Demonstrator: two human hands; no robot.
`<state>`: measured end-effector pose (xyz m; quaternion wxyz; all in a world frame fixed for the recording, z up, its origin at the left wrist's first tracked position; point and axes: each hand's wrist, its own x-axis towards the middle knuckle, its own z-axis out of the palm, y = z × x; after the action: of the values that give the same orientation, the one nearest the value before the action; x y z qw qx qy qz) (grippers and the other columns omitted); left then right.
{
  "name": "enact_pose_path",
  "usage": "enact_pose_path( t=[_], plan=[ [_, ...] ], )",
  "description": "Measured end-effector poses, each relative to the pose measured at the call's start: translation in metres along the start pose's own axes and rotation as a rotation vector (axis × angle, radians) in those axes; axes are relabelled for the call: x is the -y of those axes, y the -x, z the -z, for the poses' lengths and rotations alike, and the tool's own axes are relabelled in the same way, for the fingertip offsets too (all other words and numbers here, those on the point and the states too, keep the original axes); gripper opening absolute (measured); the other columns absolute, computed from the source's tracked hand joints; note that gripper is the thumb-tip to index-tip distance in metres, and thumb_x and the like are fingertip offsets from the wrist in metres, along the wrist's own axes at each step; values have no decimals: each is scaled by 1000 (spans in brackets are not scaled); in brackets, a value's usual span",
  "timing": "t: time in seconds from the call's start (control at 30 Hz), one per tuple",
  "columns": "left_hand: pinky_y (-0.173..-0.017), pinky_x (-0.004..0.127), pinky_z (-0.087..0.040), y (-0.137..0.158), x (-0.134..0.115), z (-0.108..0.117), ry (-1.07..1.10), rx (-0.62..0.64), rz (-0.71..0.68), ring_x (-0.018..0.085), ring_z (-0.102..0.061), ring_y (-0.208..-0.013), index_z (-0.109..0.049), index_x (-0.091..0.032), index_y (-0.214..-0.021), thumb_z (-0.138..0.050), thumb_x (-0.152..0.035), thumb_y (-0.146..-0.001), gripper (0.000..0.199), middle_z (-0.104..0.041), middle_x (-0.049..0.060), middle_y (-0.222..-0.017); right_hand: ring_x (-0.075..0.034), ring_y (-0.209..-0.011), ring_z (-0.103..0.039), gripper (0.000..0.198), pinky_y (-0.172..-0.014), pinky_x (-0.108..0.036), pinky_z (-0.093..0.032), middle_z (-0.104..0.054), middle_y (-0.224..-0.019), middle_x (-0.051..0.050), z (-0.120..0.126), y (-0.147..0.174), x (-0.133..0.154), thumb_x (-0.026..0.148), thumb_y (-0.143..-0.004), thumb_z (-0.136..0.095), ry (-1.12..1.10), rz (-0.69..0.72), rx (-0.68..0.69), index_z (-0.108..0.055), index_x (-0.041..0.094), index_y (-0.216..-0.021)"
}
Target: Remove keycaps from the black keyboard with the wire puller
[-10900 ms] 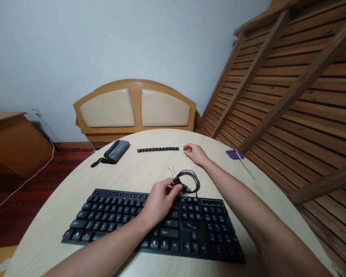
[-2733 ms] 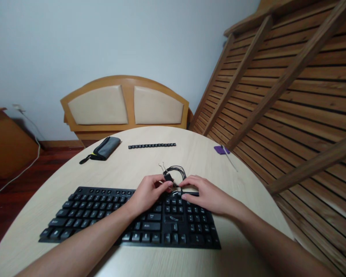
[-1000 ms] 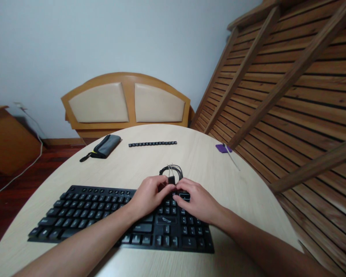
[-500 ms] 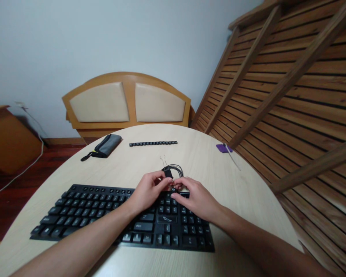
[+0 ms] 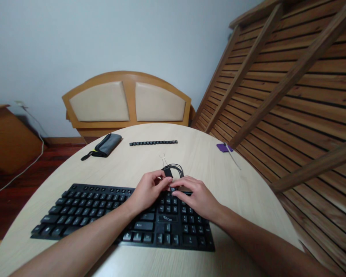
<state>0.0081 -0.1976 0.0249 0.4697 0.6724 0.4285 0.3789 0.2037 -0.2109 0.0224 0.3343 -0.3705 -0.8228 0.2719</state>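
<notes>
A black keyboard lies across the near side of the table, under both my forearms. My left hand is closed around a keycap puller, whose black body shows past the fingers and whose thin wire prongs point away from me. Just above the keyboard's upper edge, my right hand pinches a small black keycap between thumb and fingers. The fingertips of both hands nearly meet there. Behind them lies a coiled black cable.
A row of several black keycaps stands toward the far edge of the round table. To its left rests a grey zip pouch. At the right edge, a thin brush-like stick lies over a purple cloth.
The right hand's fingers have shifted slightly, and the keycap between them now shows more plainly. My left hand stays in place with the puller.
</notes>
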Motion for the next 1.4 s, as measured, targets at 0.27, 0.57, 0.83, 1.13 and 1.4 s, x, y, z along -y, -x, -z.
enact_pose_path(
  t=[0.27, 0.57, 0.83, 1.13, 1.4],
  plan=[
    [-56, 23, -38, 2, -2, -1, -87, 1, -32, 13, -53, -59, -63, -15, -71, -56, -37, -90, 30, -61, -1, -62, -17, -105, -59, 13, -95, -33, -44, -68, -106, -2, 5, -4, -1, 21, -88, -64, -74, 31, 45, -66, 24, -100],
    [-59, 25, -43, -1, 4, -3, -83, -57, -3, 16, -61, -63, -62, -16, -74, -55, -39, -89, 29, -65, 1, -66, -17, -104, -59, 11, -95, -32, -43, -64, -107, -4, 12, -8, -6, 23, -85, -67, -151, -41, 36, -69, 22, -96],
    [-61, 25, -45, -2, 5, -3, -127, -59, 31, 18, -65, -66, -63, -16, -77, -55, -39, -90, 27, -70, 2, -69, -16, -78, -64, 21, -72, -27, -49, -71, -90, -5, 42, -54, -76, 27, -86, -62, 129, -221, -193, -68, 16, -102],
    [-58, 24, -42, -2, 9, -3, -172, -49, 23, 17, -62, -64, -63, -17, -75, -54, -38, -90, 28, -69, 2, -68, -19, -77, -64, 15, -76, -29, -47, -72, -82, -5, 56, -123, -153, 21, -79, -67, 375, -307, -298, -72, 18, -92],
    [-59, 25, -41, -4, 8, -4, -184, -52, 38, 17, -61, -62, -64, -16, -74, -53, -39, -90, 29, -68, 3, -67, -18, -83, -65, 16, -78, -27, -47, -74, -89, -4, 43, -152, -174, 20, -80, -66, 445, -342, -345, -72, 21, -96]
  ],
)
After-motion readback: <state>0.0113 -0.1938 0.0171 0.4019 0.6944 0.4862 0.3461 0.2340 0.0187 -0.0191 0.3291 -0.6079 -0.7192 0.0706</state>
